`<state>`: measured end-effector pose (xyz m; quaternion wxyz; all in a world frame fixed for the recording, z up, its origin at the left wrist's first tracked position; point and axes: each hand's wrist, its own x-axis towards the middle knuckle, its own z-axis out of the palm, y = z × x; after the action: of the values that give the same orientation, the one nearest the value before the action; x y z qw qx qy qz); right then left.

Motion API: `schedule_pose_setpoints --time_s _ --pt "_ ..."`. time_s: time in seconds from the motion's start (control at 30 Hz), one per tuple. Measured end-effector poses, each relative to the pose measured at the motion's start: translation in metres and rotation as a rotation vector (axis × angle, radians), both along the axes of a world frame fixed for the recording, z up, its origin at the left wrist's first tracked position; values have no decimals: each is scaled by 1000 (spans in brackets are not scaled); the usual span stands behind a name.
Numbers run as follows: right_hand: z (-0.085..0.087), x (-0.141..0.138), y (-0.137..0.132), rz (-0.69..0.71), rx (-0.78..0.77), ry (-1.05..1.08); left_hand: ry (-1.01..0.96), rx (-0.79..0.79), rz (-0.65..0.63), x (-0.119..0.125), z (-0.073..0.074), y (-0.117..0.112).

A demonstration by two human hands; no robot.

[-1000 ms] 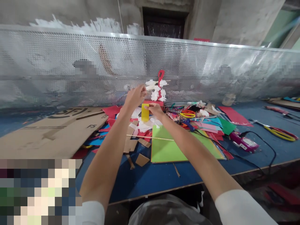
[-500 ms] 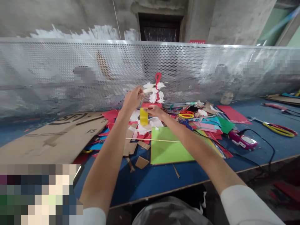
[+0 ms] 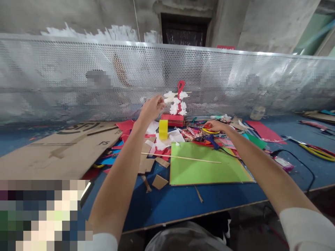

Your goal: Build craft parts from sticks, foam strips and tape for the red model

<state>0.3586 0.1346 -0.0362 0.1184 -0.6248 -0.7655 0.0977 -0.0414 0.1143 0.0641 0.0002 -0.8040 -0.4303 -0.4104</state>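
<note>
Where the yellow handle (image 3: 210, 132) lies crosswise beneath the nearer right grip (image 3: 217, 126), its closure is unclear; the left grip (image 3: 155, 106) pinches white paper (image 3: 170, 100).

Two hands (image 3: 153, 108) (image 3: 217, 126), one red-looped stand (image 3: 179, 107), one upright yellow strip (image 3: 163, 130), one jar (image 3: 258, 113)

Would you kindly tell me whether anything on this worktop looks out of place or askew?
Yes, a little: on the blue worktop, a thin stick lies at a slant across the green sheets, overhanging their left edge, and cardboard scraps lie scattered beside them, which looks untidy.
</note>
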Motion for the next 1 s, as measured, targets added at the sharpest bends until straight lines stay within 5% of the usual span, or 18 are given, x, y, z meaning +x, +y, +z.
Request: schedule_pose_setpoints --time_s 0.23,0.57,1.0 --pt "-3 -2 6 65 170 -170 3 -13 -37 -2 -1 2" --pt "38 22 -2 172 124 109 -13 -29 -58 -5 -1 2" --pt "57 -85 -18 372 136 -195 -43 -6 -83 -5 -2 5"
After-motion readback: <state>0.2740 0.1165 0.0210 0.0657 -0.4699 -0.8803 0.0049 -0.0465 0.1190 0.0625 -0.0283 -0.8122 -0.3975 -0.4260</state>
